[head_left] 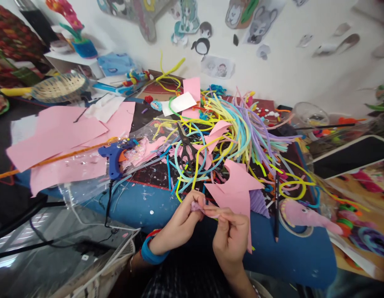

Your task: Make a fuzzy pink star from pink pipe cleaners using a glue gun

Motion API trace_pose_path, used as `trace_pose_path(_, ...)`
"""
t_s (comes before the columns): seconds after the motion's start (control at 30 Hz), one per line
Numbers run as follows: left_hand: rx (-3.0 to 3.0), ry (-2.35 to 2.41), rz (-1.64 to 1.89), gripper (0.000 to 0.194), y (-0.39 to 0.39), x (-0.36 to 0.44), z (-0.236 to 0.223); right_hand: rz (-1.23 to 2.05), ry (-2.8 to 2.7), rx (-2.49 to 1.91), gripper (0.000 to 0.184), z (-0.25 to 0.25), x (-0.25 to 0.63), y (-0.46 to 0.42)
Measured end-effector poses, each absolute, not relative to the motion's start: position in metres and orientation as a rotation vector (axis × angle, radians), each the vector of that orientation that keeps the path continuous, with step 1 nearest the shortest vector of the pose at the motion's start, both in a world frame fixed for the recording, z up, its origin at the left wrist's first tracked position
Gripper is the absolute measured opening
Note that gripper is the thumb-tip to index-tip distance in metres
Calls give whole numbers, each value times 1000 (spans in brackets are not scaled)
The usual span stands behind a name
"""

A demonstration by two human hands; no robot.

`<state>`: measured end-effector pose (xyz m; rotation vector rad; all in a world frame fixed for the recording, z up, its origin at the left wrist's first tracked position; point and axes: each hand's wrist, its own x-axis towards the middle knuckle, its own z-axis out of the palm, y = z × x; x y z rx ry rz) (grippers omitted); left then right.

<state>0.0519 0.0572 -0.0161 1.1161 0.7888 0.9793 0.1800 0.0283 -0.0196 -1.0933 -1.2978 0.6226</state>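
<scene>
A small pink-lilac craft piece [196, 206] is pinched between the fingers of my left hand [183, 221], which wears a blue wristband. My right hand [231, 236] is closed too, its thumb and forefinger gripping the other end of this piece. Fingers cover much of it, so its exact kind is unclear. Just behind my hands lies cut pink paper [234, 194], partly hidden by my right hand. Black-handled scissors [188, 151] rest among loose pipe cleaners [238, 124] in yellow, turquoise and lilac.
A blue glue gun [116, 157] lies left on plastic film, its cord hanging over the table edge. Pink sheets [58, 128] spread at far left. To the right are a black pencil [276, 211], a tape roll [296, 225] under a pink plush-like figure [306, 215], and a phone or tablet [355, 155].
</scene>
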Motion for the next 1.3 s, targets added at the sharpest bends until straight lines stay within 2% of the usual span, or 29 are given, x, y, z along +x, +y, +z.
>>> trace_pose_path(0.13, 1023, 753, 975, 11, 58, 50, -13, 680, -1313, -1055, 16, -15, 184, 30)
trace_pose_path(0.23, 903, 771, 958, 21, 60, 48, -10, 652, -1475, -943, 21, -15, 193, 31)
trace_pose_path(0.3, 888, 823, 925, 19, 62, 47, -8, 615, -1589, -871, 24, -17, 200, 31)
trace_pose_path(0.53, 992, 1073, 976, 12, 62, 54, -1, 156, -1844, -895, 25, -17, 205, 27)
trace_pose_path(0.6, 963, 1138, 1052, 12, 61, 58, 1, 113, -1836, -894, 27, -16, 198, 26)
trace_pose_path(0.9, 933, 1199, 1218, 13, 59, 66, 3, 512, -1613, -887, 26, -23, 178, 22)
trace_pose_path(1.17, 1122, 986, 843, 25, 73, 44, 10, 835, -1616, -793, 24, -14, 205, 27)
trace_pose_path(1.3, 1165, 1010, 835, 29, 75, 41, 10, 831, -1694, -787, 28, -10, 209, 29)
